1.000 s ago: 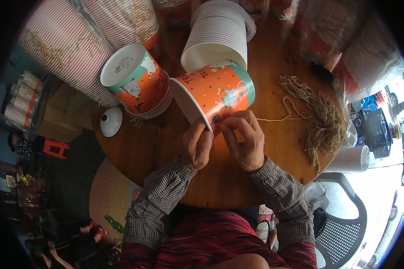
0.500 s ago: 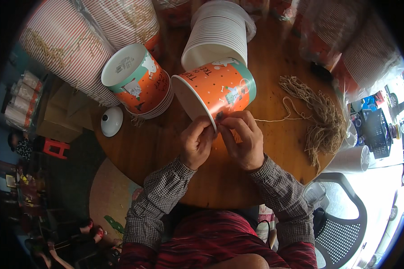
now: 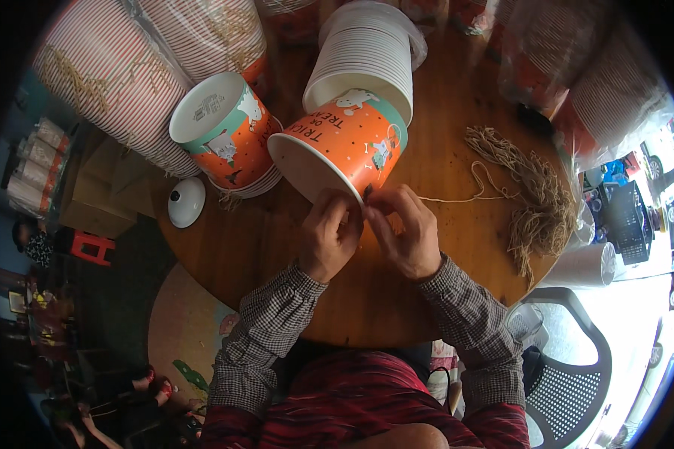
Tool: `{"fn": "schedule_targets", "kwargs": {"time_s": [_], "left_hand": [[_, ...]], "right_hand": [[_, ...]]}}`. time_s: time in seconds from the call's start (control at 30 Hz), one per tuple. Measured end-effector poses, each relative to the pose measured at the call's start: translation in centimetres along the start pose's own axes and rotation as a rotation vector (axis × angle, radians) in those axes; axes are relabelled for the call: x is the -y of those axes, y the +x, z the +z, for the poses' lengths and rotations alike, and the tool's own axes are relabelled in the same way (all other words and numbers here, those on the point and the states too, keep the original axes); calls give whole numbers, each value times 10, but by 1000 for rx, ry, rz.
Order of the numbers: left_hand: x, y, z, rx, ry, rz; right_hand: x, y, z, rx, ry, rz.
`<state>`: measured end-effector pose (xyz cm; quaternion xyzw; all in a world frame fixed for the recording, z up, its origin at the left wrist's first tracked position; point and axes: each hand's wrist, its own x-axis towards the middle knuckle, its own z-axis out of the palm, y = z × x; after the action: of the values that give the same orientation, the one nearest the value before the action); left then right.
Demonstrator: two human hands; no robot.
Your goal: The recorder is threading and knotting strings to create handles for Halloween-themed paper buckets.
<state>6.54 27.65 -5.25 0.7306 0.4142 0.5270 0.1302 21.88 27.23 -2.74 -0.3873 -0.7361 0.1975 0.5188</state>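
Observation:
An orange paper bucket (image 3: 344,146) with a green band and small printed figures lies tilted on its side, its white mouth toward me and to the left. At the lowest part of its rim, my left hand (image 3: 327,236) is closed, pinching the edge. My right hand (image 3: 406,232) pinches just outside the same rim, with its fingertips almost touching the left ones. From behind the right fingers a thin cord (image 3: 457,200) runs to a tangled bundle of beige cords (image 3: 543,198) on the table. The cord's end between my fingertips is hidden.
Left of the bucket, nested orange buckets (image 3: 236,138) stand beside a white lid (image 3: 187,203) with a black knob. A stack of white buckets (image 3: 363,63) lies behind on the round wooden table (image 3: 262,262). Wrapped bucket stacks (image 3: 112,82) line the far left; a grey chair (image 3: 569,374) is at right.
The bucket has turned and shifted a little to the left, showing more of its printed side and its mouth. Both hands stay at its rim, fingers slightly moved.

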Motion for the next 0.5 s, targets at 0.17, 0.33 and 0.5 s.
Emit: {"fn": "schedule_targets", "kwargs": {"time_s": [0.17,0.33,0.5], "left_hand": [[-6,3,-8,36,218,260],[-17,2,2,11,184,406],[-26,23,13,31,-199,215]], "right_hand": [[-1,-1,2,23,77,-7],[-6,0,0,29,127,231],[-29,6,-17,148,343,403]]}}
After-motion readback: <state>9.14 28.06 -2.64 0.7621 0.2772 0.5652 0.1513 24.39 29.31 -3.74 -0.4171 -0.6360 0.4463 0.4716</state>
